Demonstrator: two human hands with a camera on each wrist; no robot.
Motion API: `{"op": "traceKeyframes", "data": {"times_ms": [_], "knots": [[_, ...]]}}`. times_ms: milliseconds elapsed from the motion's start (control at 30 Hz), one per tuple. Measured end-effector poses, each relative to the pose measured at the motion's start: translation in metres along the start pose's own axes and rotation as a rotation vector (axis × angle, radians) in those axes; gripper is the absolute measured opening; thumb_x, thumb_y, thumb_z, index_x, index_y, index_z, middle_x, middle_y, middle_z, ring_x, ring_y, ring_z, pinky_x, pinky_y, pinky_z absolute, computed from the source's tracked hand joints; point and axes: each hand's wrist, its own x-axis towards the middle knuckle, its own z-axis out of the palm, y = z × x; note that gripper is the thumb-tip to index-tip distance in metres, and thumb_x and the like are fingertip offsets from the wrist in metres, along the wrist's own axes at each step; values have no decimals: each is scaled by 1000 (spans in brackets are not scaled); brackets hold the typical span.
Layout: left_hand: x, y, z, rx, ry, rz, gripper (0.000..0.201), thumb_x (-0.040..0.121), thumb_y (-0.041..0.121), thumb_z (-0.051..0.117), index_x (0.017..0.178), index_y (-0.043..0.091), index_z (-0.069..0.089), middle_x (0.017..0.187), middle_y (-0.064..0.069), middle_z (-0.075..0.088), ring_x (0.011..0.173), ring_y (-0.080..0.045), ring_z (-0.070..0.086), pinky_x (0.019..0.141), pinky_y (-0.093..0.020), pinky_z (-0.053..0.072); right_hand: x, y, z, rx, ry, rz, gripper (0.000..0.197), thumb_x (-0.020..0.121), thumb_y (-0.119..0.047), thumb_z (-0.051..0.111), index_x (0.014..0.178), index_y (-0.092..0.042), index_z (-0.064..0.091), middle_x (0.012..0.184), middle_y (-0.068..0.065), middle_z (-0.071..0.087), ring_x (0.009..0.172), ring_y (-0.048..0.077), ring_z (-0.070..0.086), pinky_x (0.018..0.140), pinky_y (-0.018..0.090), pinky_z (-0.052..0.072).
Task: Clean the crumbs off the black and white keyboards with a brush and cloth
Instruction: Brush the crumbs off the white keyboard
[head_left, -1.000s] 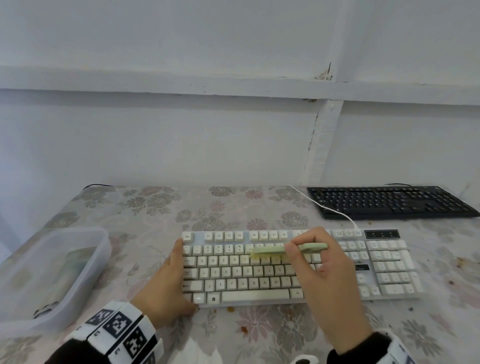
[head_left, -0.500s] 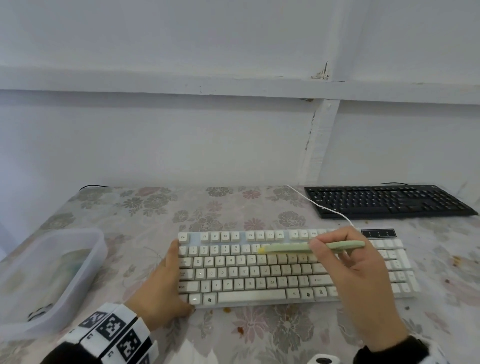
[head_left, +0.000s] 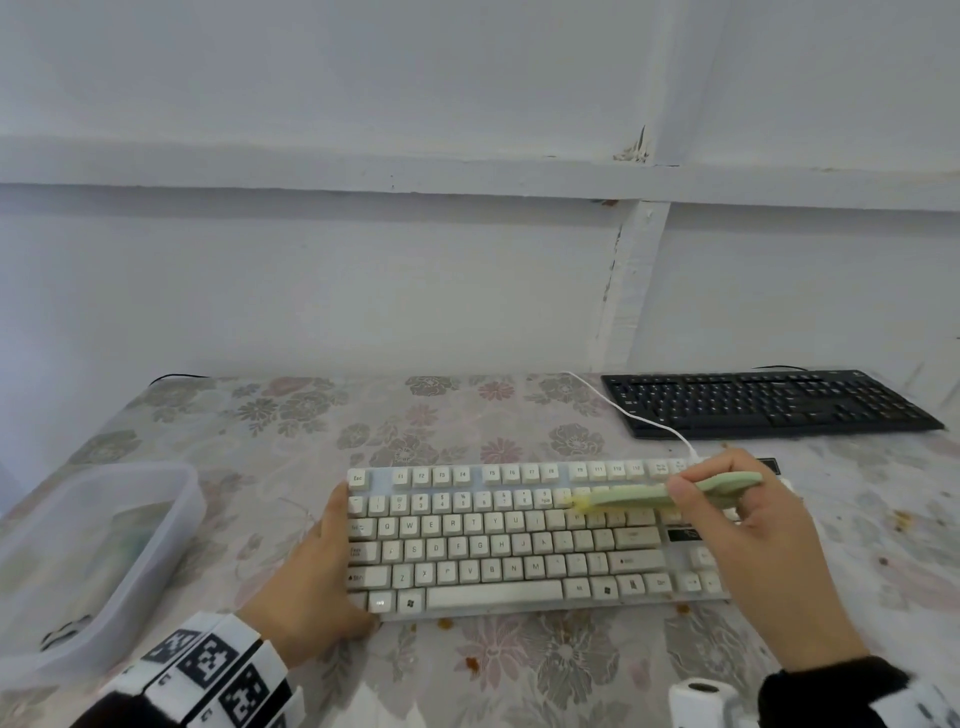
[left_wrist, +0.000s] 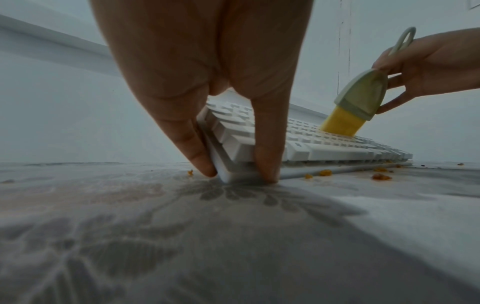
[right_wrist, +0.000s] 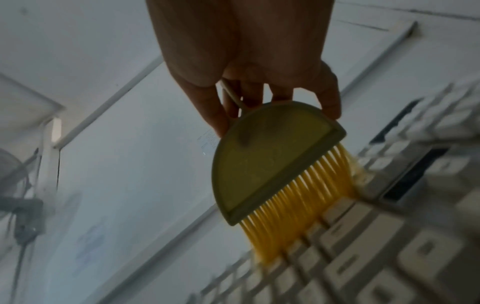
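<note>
Floral-patterned table (head_left: 467, 415) spread wide under everything. White keyboard (head_left: 498, 540) lying flat across the middle of it, near the front edge. Black keyboard (head_left: 769, 402) set well apart at the far right, up against the wall. Clear plastic tub (head_left: 171, 499) sitting off to the left, contents too blurred to name. White cable (head_left: 628, 413) trailing from the white keyboard's back edge past the black one's left end.

Left hand (head_left: 311, 587) clamped on the white keyboard's near-left corner: thumb down on the front edge, a finger flat against the left side, tips touching the table in the left wrist view. Right hand (head_left: 748, 535) over the keyboard's right half, thumb and fingers pinched narrow round the brush (head_left: 670, 496), green and half-round. Yellow bristles (right_wrist: 298, 205) pointing down, pressed onto the keys of the number row toward the right end, splayed between the caps.

Orange crumbs (left_wrist: 379, 176) scattered on the table just beside the keyboard's front edge, a few more off to the right.
</note>
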Motion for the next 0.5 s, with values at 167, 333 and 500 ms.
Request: {"op": "traceKeyframes", "data": {"times_ms": [167, 333, 500], "knots": [[1, -4, 0, -12, -25, -5, 131, 53, 37, 74, 144, 28, -20, 141, 2, 35, 121, -14, 45, 101, -30, 43, 0, -3, -5, 6, -22, -23, 22, 84, -8, 64, 68, -21, 59, 73, -5, 63, 69, 4, 58, 59, 5, 43], [2, -4, 1, -11, -20, -14, 131, 57, 32, 76, 143, 28, -22, 141, 3, 35, 120, -13, 46, 99, -28, 44, 8, 14, -26, -128, 62, -15, 17, 84, -11, 65, 74, -22, 59, 75, -8, 63, 68, 4, 56, 57, 5, 41], [2, -4, 1, -38, -8, -8, 129, 53, 28, 77, 143, 33, -16, 130, 6, 43, 109, -11, 52, 91, -28, 49, 19, 18, -49, -26, 179, -24, 13, 85, -9, 65, 77, -20, 62, 78, 0, 61, 68, 3, 53, 60, 5, 41]]}}
